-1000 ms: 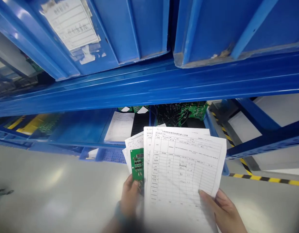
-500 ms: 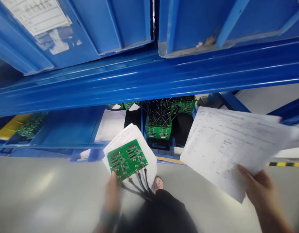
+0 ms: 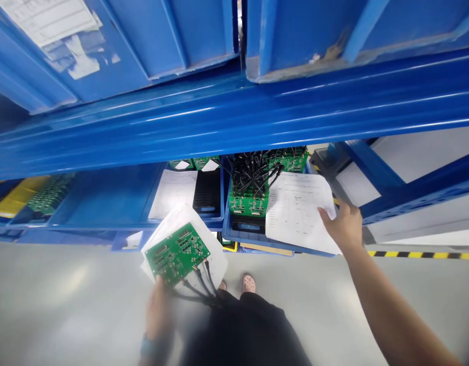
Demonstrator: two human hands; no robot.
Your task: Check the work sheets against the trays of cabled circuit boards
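Lowered from the air, the paper forms (image 3: 299, 211) now lie across the blue tote (image 3: 225, 231), my right fingers (image 3: 335, 218) pinching their edge; my left fingers (image 3: 154, 300) pinch the green circuit board (image 3: 177, 254), whose dangling cables (image 3: 199, 283) could snag on the tote if I swing close.

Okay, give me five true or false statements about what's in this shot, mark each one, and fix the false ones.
1. The left hand holds a green circuit board with a white sheet behind it. True.
2. Black wires trail from the board's lower edge. True.
3. The right hand is empty. False: it holds printed forms over a blue bin.
4. That bin holds nothing but paper. False: green boards with black leads sit in it.
5. A pink shoe shows on the grey floor. True.
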